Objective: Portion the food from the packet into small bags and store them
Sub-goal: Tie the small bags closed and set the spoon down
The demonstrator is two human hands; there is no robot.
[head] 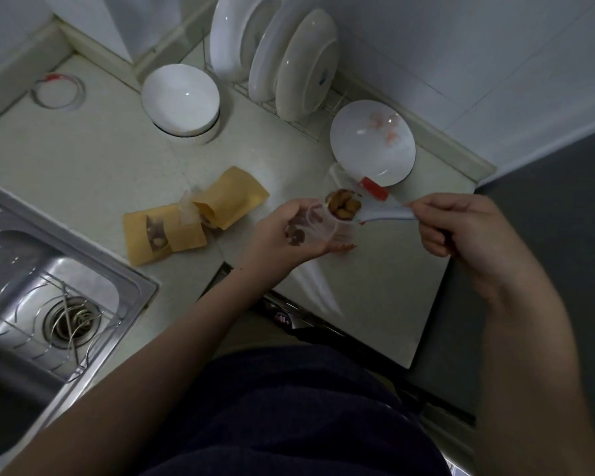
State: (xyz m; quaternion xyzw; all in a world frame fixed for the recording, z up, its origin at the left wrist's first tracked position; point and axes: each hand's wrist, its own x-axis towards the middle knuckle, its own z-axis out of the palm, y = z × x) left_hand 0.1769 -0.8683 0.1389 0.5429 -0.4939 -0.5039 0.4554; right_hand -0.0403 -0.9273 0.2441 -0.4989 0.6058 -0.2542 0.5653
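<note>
My left hand (289,231) holds a small clear plastic bag (323,225) above the counter, its mouth turned to the right; a few brown nuts show through the bag against my palm. My right hand (461,228) pinches the handle of a white spoon (382,213) heaped with nuts (344,204), and the spoon's bowl sits at the bag's mouth. Two yellow-brown paper packets (172,228) with clear windows lie on the counter to the left, one open, with more clear bags beside them. A clear bag with a red strip (373,190) lies just behind the spoon.
A white plate (371,142) with pink bits stands behind my hands. A dish rack (282,56) with upright plates and stacked white bowls (181,101) line the back wall. A steel sink (49,297) is at the left; a tape roll (57,92) lies far left.
</note>
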